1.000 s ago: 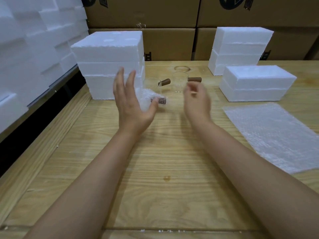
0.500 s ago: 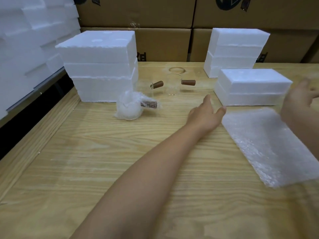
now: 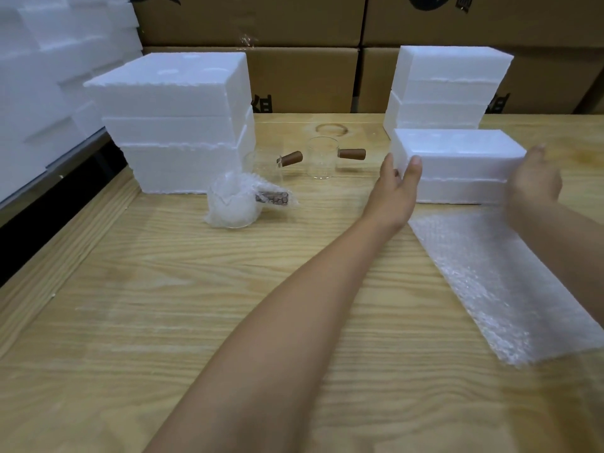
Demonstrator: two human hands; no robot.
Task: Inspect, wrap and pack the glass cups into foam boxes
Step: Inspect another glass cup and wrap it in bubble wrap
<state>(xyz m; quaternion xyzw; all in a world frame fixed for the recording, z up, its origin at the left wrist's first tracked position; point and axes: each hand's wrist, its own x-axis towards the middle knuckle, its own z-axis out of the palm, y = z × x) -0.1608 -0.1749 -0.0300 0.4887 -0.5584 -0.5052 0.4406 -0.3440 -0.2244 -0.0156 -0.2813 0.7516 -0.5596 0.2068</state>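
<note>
A closed white foam box (image 3: 457,152) lies at the right of the wooden table (image 3: 196,305). My left hand (image 3: 395,197) touches its left end, thumb against the front face, fingers fairly straight. At the box's right end my right hand (image 3: 532,181) rests with its fingers extended. A glass cup wrapped in bubble wrap (image 3: 235,204), its brown handle showing, stands left of centre. Behind it stand two bare glass cups with wooden handles (image 3: 322,158) (image 3: 264,165).
A loose bubble wrap sheet (image 3: 496,282) lies under my right forearm. A stack of three foam boxes (image 3: 176,125) stands at the back left, another stack (image 3: 447,89) behind the touched box. Cardboard cartons (image 3: 294,24) line the back; more foam (image 3: 39,76) is piled off the left edge.
Both hands moved away from the wrapped cup to the right and reached the ends of the low foam box. The wrapped cup stays where it was set down.
</note>
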